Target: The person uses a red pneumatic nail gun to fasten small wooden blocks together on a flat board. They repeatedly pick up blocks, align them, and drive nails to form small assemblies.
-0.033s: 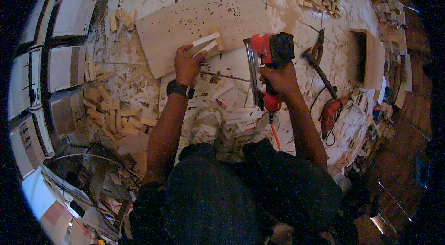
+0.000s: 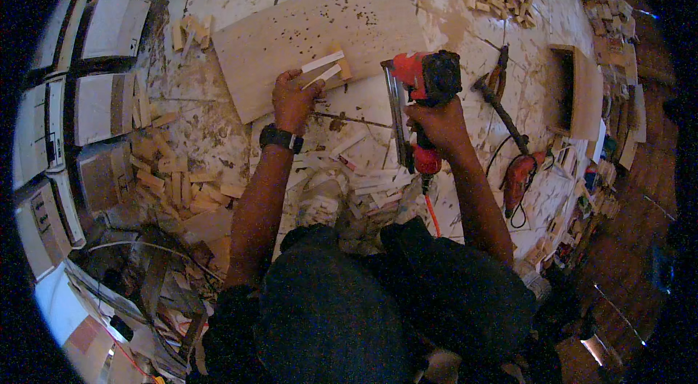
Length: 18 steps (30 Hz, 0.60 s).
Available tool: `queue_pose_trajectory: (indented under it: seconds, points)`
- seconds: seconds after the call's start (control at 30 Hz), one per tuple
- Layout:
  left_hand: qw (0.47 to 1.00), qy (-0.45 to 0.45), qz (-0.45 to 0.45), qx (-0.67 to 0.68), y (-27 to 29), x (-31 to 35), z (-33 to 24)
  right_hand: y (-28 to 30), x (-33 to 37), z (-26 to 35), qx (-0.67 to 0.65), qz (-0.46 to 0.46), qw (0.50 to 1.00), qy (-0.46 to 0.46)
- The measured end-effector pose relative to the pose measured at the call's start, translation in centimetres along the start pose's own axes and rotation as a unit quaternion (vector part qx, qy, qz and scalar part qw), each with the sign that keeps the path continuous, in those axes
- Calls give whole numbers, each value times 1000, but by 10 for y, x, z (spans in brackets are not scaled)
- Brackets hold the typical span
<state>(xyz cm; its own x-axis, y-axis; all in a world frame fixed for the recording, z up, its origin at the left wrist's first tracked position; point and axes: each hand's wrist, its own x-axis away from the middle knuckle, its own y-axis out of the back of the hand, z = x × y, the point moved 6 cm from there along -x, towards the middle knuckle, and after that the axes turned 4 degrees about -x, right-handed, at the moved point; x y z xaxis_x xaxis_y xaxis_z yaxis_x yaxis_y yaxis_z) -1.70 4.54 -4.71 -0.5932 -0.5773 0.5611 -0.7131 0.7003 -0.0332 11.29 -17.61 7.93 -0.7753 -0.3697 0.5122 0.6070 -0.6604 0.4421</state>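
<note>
I see the big pitted board (image 2: pixel 320 39) flat on the floor (image 2: pixel 218 137), with finished wood boxes (image 2: pixel 109 24) stacked at left. My right hand (image 2: pixel 436 126) grips the red nail gun (image 2: pixel 425 86) just beside it. Left-hand (image 2: pixel 293 100) fingers pinch two thin strips (image 2: pixel 323 68) onto the board — not yet nailed, I judge.

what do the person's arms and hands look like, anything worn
Both forearms are bare, with no gloves on either hand. The left hand has a black wristwatch with a dark band at the wrist. The right hand wears nothing visible. Dark sleeves begin near the elbows.
</note>
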Motion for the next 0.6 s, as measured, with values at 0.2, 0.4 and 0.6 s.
queue_pose_trajectory:
  seconds: [0.2, 0.4, 0.6]
  points:
    - [994, -18, 65, -86, -7, -31, -8, -7, -5, 9, -31, -10, 998, 53]
    - [996, -4, 71, -58, -14, -44, -6, -24, -4, 24, -15, 27, 998, 57]
    - [986, -37, 58, -154, -7, -42, -16, -41, -5, 42, 37, 57, 996, 61]
